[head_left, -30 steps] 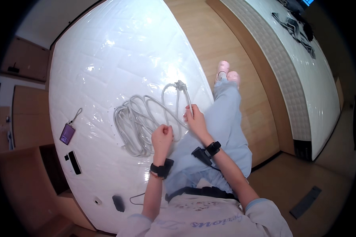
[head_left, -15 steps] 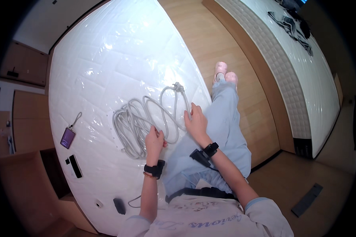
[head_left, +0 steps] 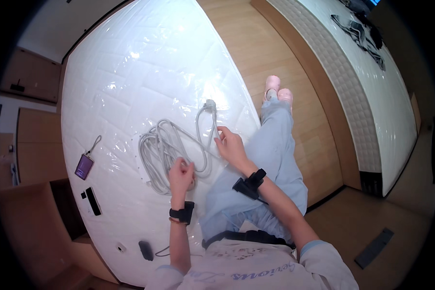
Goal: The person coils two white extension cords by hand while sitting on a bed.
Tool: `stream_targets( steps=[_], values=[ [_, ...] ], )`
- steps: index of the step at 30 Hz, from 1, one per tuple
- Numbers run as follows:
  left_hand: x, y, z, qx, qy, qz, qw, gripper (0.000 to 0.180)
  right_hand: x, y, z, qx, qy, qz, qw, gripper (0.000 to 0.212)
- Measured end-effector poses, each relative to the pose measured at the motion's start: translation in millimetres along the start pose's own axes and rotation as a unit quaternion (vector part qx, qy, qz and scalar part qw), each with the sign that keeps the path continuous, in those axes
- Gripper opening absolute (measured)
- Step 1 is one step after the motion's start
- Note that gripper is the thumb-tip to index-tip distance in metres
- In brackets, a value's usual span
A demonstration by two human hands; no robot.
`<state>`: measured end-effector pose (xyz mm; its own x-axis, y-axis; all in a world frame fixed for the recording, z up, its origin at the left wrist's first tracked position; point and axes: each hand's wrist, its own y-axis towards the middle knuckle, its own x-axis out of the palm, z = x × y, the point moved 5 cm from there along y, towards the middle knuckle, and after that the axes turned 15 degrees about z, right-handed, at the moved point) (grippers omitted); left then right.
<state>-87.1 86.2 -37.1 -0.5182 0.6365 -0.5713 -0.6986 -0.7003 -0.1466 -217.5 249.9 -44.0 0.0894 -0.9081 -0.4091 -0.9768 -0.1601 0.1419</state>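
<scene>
A long light-grey power cable (head_left: 154, 145) lies in a loose coil of several loops on the plastic-covered mattress (head_left: 130, 96). Its plug end (head_left: 210, 104) rests beyond my hands, with a narrow loop running back from it. My left hand (head_left: 181, 175) is closed on strands at the coil's near right side; the fingertips are partly hidden. Thumb and fingers of my right hand (head_left: 231, 147) pinch the cable to the right of the coil, below the plug. Each wrist wears a black strapped device.
Left on the mattress lie a purple rectangular device (head_left: 84, 166) with a strap, a black-and-white item (head_left: 92, 201) and a dark oblong object (head_left: 146, 251). My legs (head_left: 275, 145) stretch along the mattress's right edge. Another wrapped mattress (head_left: 357, 96) stands across the wooden floor.
The plug end has shifted left and slightly nearer, and the cable below it has drawn in leftward. Both hands have moved a little left, my left hand also slightly nearer me.
</scene>
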Motion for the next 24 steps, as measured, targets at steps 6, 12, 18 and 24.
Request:
stream_targets(
  steps=[6, 12, 18, 24],
  values=[
    [63.2, -5.5, 40.1, 0.133, -0.046, -0.127, 0.982, 0.029, -33.7, 2.2, 7.5, 0.054, -0.015, 0.112, 0.992, 0.028],
    [84.5, -4.4, 28.2, 0.201, -0.020, -0.100, 0.974, 0.035, -36.4, -4.6, 13.2, 0.036, -0.119, 0.095, 0.988, 0.041],
    [63.8, -0.1, 17.7, 0.234, 0.045, 0.006, 0.971, 0.050, -22.3, -3.0, 2.8, 0.007, -0.062, 0.026, 0.998, 0.051],
    [48.1, 10.5, 14.6, 0.207, 0.067, 0.033, 0.975, 0.066, -13.0, 14.0, -5.4, 0.034, 0.071, 0.040, 0.996, 0.043]
  ],
)
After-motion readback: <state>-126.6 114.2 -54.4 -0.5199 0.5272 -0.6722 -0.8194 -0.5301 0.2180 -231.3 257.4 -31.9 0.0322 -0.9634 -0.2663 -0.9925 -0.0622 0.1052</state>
